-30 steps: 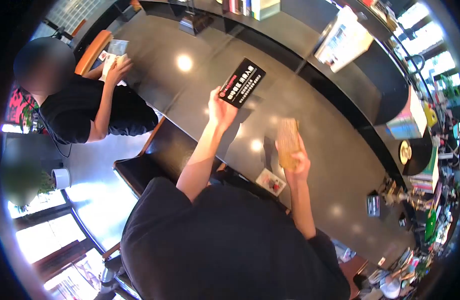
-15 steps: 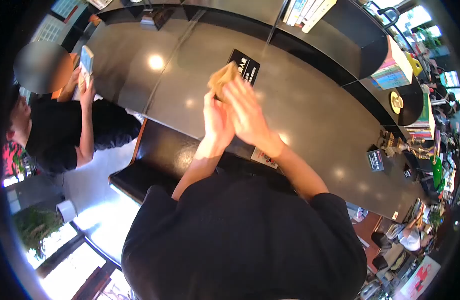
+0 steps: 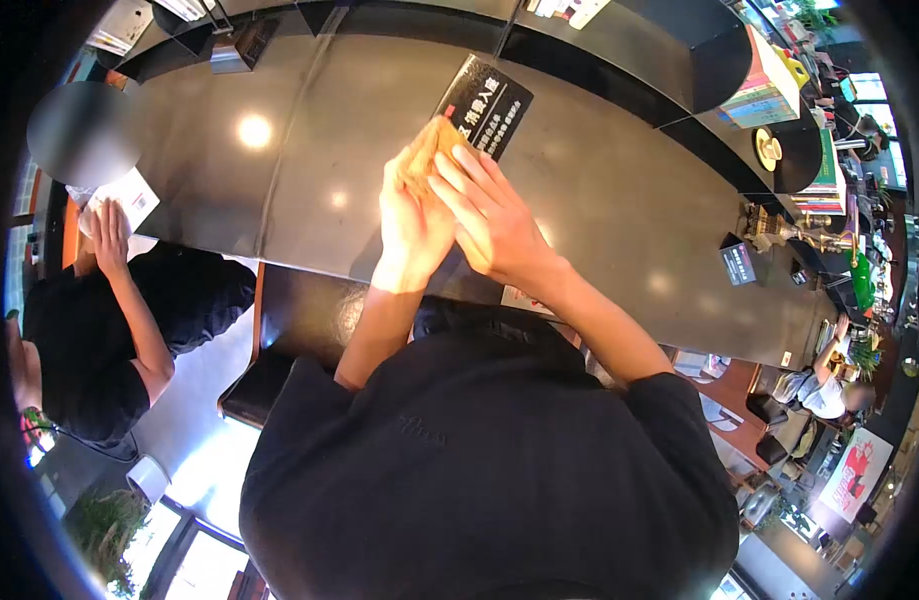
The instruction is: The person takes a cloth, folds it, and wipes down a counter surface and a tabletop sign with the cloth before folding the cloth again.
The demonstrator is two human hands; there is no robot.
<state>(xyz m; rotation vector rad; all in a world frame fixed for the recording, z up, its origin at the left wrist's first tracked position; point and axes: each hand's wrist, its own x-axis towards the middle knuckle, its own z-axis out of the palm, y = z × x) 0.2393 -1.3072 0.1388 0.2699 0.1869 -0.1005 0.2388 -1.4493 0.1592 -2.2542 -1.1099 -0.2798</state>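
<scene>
A yellow-brown cloth (image 3: pixel 429 155) is bunched over the lower left part of a black sign (image 3: pixel 499 108) with white lettering. My left hand (image 3: pixel 411 225) is closed around that covered end of the sign, its fingertips partly hidden by the cloth. From the right, my right hand (image 3: pixel 494 220) presses the cloth against the sign with its fingers bent. Both hands are close together above the dark table (image 3: pixel 369 130). A small printed card (image 3: pixel 524 299) lies at the table's near edge, mostly hidden behind my right forearm.
At the left, another person (image 3: pixel 134 330) has a hand on a white sheet (image 3: pixel 131 200). A shelf with books (image 3: pixel 764 90) curves along the far side. A small black sign (image 3: pixel 737 262) and brass objects (image 3: pixel 779 228) stand at the right. A dark bench (image 3: pixel 309 320) adjoins the table.
The cloth has moved left from beside the sign onto it, together with my right hand. My left hand keeps hold of the sign. The view has turned, and the other person's hands are lower.
</scene>
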